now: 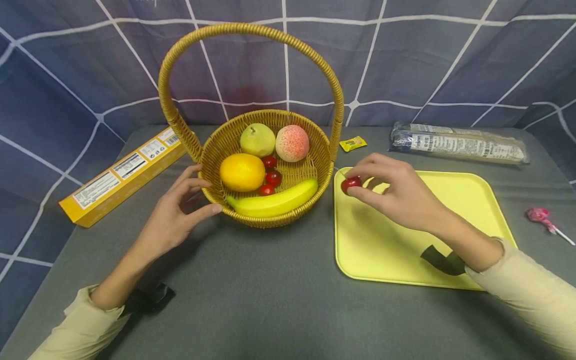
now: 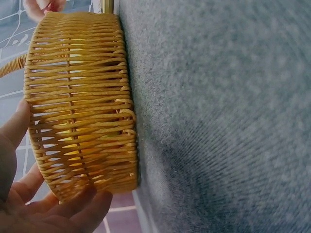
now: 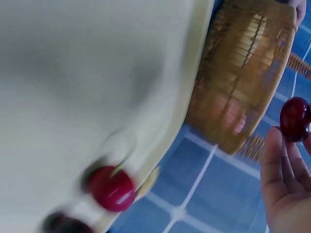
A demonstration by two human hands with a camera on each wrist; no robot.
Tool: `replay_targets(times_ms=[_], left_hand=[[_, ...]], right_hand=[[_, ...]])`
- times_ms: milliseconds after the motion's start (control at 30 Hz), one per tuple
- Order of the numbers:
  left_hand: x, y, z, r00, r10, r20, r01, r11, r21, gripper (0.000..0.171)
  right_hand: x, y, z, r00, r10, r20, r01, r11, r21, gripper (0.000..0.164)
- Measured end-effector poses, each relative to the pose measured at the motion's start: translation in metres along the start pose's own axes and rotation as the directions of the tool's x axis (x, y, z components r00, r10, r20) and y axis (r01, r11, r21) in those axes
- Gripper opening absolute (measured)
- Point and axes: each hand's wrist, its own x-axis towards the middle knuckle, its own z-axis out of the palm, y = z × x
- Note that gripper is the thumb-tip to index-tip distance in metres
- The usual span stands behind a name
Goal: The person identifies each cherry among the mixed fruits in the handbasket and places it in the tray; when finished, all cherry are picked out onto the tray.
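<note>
The basket has a tall handle arching over it, and its right leg stands like a post at the rim. In front of that leg there's an open way in above the banana for the right hand, over the near right rim. The left hand blocks the left rim, and the hanging cloth walls off the back. A narrow strip of table separates basket from tray, widening toward the person between both forearms.

Pinched red cherry, upright wicker basket
</note>
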Motion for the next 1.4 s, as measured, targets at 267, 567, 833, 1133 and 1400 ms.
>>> replay_targets(times_ms=[267,567,833,1133,1400], left_hand=[[0.001,0.002,0.0,1.0,-0.004,-0.003,0.004,1.0,0.013,0.044],[-0.001,0.004,0.001,1.0,-0.016,0.003,0.016,1.0,-0.016,0.042],[0.0,0.003,0.001,1.0,-0.009,-0.001,0.009,1.0,-0.028,0.04],[-0.001,0.001,0.0,1.0,-0.006,0.004,0.006,1.0,-0.012,0.042],[-0.001,0.0,0.001,1.0,-0.002,0.009,0.002,1.0,-0.023,0.042]], right_hand=[[-0.039,0.045,-0.043,0.964,0.265,-0.009,-0.265,0.964,-0.017,0.019],[-0.065,0.091,-0.081,0.878,0.47,0.085,-0.454,0.877,-0.157,0.019],[-0.076,0.1,-0.083,0.852,0.479,0.21,-0.45,0.876,-0.172,0.022],[-0.077,0.102,-0.081,0.862,0.46,0.213,-0.426,0.885,-0.189,0.026],[-0.075,0.087,-0.082,0.878,0.46,0.129,-0.431,0.879,-0.205,0.027]])
